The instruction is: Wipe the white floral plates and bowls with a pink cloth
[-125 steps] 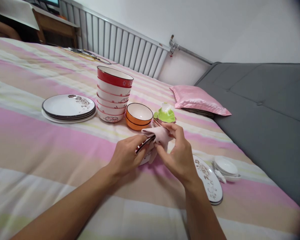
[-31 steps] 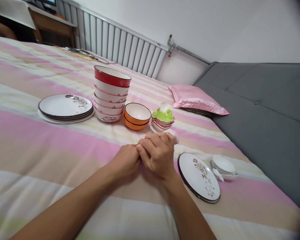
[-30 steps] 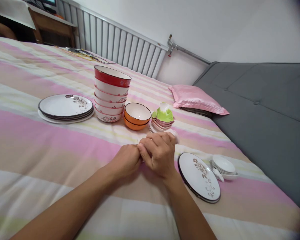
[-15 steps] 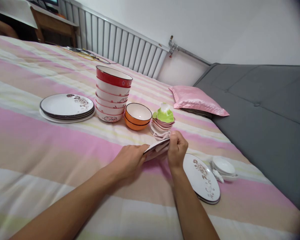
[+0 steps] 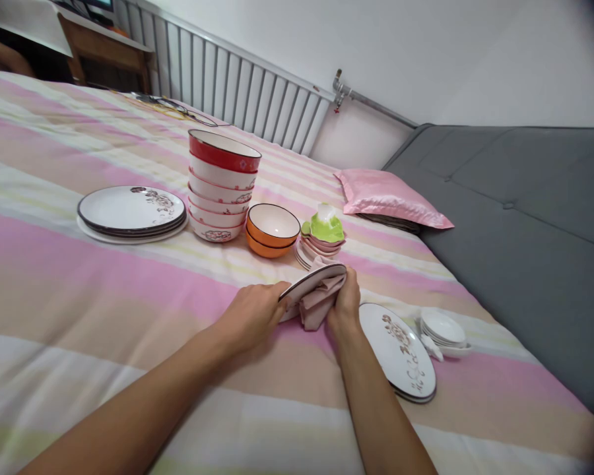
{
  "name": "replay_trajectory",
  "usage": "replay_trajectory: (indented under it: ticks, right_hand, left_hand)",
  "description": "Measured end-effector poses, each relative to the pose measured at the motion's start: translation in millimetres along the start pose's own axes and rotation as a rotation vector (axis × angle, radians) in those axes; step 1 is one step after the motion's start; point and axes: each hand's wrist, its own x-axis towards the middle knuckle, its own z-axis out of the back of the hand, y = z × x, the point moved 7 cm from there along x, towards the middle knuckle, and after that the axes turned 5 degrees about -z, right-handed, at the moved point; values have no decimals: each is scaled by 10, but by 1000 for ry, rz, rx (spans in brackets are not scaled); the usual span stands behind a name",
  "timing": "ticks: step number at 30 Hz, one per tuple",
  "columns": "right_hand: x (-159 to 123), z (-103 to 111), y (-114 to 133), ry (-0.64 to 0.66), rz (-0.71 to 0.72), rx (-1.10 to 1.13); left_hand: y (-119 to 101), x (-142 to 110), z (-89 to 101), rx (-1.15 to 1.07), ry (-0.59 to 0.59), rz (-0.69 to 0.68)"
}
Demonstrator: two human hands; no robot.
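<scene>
Held up above the bedspread is a dark-rimmed plate (image 5: 299,287), tilted steeply on edge. My left hand (image 5: 255,309) is closed on its left rim. A dusty-pink cloth (image 5: 319,309) lies folded against the near side of the plate and over the right rim. Closed around the cloth at that rim is my right hand (image 5: 345,300), whose fingertips are mostly hidden. Just beyond the plate stand leaf-shaped green and pink dishes (image 5: 327,229). Right of my right wrist lie flower-patterned oval plates (image 5: 393,349) in a low stack.
Farther left are stacked plates (image 5: 111,210), a tall pile of red-and-white bowls (image 5: 220,221) and two orange bowls (image 5: 270,249). Small white dishes (image 5: 443,328) with a spoon sit at right. A pink pillow (image 5: 389,194) leans by the grey headboard (image 5: 525,191).
The plate has tipped so more of its near side shows. My right hand has moved slightly down and inward, and more of the cloth now hangs on the near side.
</scene>
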Motion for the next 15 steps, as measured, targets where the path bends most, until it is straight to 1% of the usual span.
replay_trajectory:
  ticks: [2, 4, 6, 9, 12, 15]
  right_hand:
    - [-85, -48, 171, 29, 175, -85]
    - [-233, -128, 389, 64, 419, -244]
    - [-399, -224, 548, 106, 610, -404]
    - [-608, -363, 666, 187, 774, -596]
    - [-811, -484, 739, 201, 962, -793]
    - [-997, -614, 741, 233, 1118, -946]
  left_hand:
    - [2, -1, -5, -13, -1, -7]
    - [2, -3, -12, -28, -1, -20]
    - [-2, -8, -20, -42, -3, -37]
    - [-7, -17, -28, -64, -10, -52]
    - [-8, -21, -32, -74, -12, -52]
    - [-28, -21, -16, -78, -37, -78]
